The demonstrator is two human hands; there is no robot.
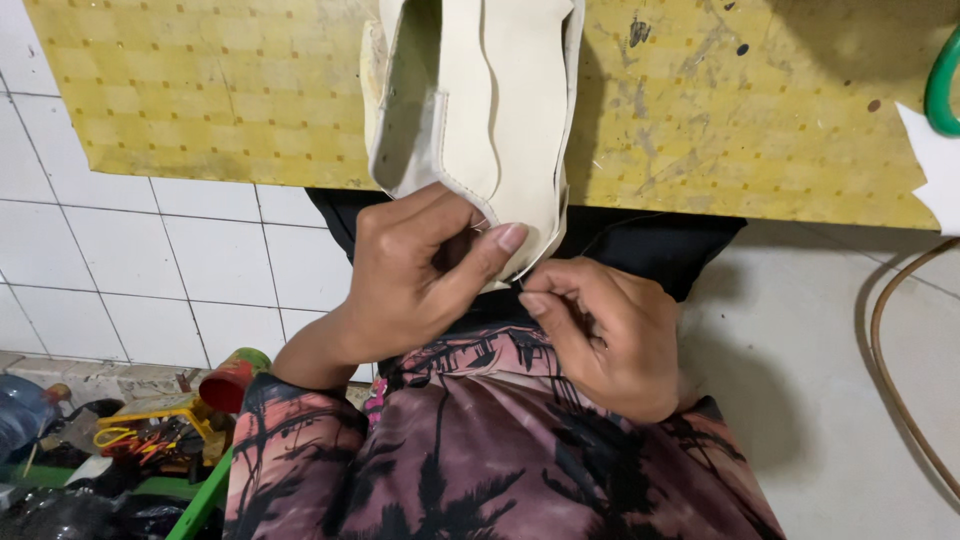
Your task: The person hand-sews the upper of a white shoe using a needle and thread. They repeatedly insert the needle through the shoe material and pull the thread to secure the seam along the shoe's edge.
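Both hands work close: left hand pinches the soft, floppy cream shoe piece at its stitched lower edge, right hand closes on something thin, probably a needle.

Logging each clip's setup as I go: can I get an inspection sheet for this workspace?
Surface: yellow patterned board, stained and scuffed on its right part.
Job's things: cream stitched leather piece hanging over the board's near edge.
Clutter: tools and a red-green object on the floor, lower left.
Grippers: left hand pinches the piece's lower edge; right hand closed at that edge, what it holds too small to tell.
Cables: brown hose at right.
Surroundings: white tiled floor; green loop at upper right.
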